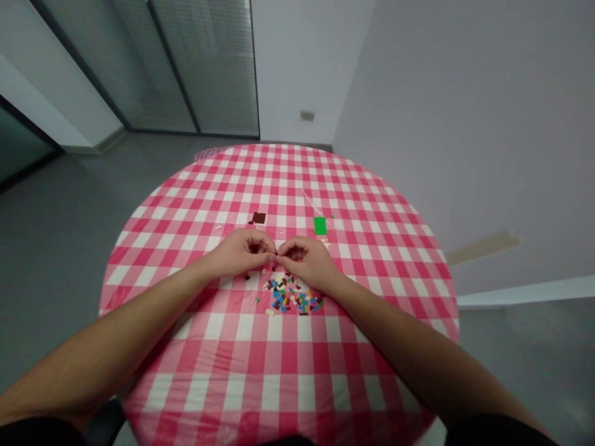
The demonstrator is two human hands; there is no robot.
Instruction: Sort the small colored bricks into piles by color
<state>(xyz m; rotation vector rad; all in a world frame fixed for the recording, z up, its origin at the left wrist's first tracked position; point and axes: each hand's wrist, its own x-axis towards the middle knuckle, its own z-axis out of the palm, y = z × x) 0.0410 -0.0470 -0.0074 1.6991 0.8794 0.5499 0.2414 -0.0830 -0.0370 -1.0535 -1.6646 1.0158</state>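
My left hand and my right hand meet over the middle of the table, fingertips almost touching. Both are closed in a pinch between thumb and forefinger. Whatever sits between the fingertips is too small and too covered to make out. Just below my right hand lies a loose pile of small building bricks in blue, brown, green, yellow, white and red. Beyond my left hand is a flat dark brown piece with a smaller dark bit at its left. A flat green plate rests beyond my right hand.
A red-and-white checked cloth covers the round table. A tiny green piece lies right of the green plate, and a small dark piece lies below my left hand. Walls and a glass partition stand behind the table.
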